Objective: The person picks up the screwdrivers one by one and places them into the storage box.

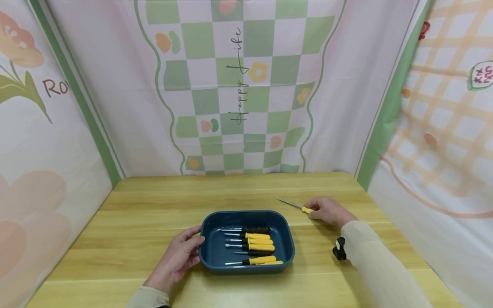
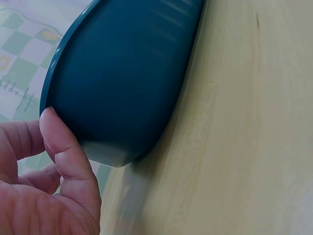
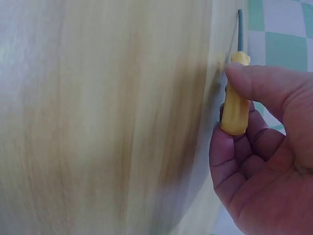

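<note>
A dark blue plastic tray (image 1: 215,256) stands on the table with several screwdrivers (image 1: 259,247) lying in it, some with yellow handles and some black. My left hand (image 1: 179,254) pinches the tray's left rim; in the left wrist view the thumb (image 2: 66,142) presses against its outer wall. To the right of the tray, my right hand (image 1: 327,210) grips a screwdriver (image 1: 307,210) by its yellow handle, its thin metal shaft pointing left and away. The right wrist view shows the handle (image 3: 235,115) between thumb and curled fingers, close to the tabletop.
The wood-grain table (image 1: 154,201) extends around the tray. Patterned cloth hangs at the back (image 1: 242,94), left and right. A small black device (image 1: 340,249) sits at the right wrist.
</note>
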`<state>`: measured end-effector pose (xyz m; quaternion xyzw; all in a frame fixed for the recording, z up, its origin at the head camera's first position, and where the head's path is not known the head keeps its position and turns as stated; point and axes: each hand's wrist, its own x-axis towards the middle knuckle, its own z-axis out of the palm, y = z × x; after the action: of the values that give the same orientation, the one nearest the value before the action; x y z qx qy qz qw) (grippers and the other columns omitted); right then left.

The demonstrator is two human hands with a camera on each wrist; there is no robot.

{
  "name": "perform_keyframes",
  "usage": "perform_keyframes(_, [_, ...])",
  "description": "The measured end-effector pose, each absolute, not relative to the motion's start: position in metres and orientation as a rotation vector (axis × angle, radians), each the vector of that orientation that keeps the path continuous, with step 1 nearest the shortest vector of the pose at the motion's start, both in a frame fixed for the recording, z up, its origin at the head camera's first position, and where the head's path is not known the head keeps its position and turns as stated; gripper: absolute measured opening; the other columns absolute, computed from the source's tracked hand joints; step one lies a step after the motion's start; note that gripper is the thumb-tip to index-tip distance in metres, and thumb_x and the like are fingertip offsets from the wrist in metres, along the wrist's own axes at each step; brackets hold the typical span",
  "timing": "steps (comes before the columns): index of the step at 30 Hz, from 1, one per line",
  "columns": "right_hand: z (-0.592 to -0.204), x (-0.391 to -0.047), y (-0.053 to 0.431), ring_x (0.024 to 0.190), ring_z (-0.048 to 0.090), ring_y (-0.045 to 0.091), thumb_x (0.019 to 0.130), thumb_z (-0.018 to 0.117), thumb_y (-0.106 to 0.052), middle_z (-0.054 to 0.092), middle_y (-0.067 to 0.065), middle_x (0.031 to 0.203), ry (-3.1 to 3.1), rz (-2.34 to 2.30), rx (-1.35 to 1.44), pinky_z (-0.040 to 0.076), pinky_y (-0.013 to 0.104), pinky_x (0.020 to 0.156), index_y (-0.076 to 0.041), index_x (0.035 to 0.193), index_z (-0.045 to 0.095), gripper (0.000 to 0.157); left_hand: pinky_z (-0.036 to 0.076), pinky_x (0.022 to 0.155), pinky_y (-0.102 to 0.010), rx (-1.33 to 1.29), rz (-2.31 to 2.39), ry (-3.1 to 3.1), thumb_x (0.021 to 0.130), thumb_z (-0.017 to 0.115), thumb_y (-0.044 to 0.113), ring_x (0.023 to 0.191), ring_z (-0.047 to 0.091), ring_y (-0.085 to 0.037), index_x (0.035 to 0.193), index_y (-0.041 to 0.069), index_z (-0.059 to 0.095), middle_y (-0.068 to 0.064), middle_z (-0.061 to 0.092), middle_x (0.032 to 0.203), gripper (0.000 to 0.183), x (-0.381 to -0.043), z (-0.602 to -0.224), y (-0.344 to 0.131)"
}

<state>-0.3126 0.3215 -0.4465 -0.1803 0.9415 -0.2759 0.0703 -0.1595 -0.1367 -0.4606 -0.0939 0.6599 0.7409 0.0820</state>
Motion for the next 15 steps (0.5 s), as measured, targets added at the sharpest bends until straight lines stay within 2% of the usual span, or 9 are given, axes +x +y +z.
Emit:
perform_keyframes(9, [-0.4422, -0.3059, 0.3172, 0.099, 0.063, 0.021, 0.091, 0.075, -0.011, 0.073, 0.012, 0.111, 2.815, -0.859, -0.559, 0.053, 0.040, 0.090, 0.004, 0.124, 0.072, 0.036, 0.052, 0.057, -0.021, -0.300, 2.195, 1.979, 0.102, 0.063, 0.015, 0.069, 0.056, -0.011, 0.152, 0.008, 0.052, -0.006, 0.057, 0.098, 0.052, -0.1572, -0.4589, -0.1375])
perform_keyframes(15, [-0.4409, -0.3054, 0.3166, 0.098, 0.063, 0.019, 0.091, 0.076, -0.012, 0.073, 0.012, 0.110, 2.794, -0.918, -0.570, 0.053, 0.036, 0.088, 0.004, 0.123, 0.071, 0.036, 0.052, 0.056, -0.020, -0.306, 2.203, 1.981, 0.101, 0.062, 0.014, 0.068, 0.055, -0.011, 0.152, 0.008, 0.052, -0.006, 0.057, 0.097, 0.052, -0.1589, -0.4589, -0.1352])
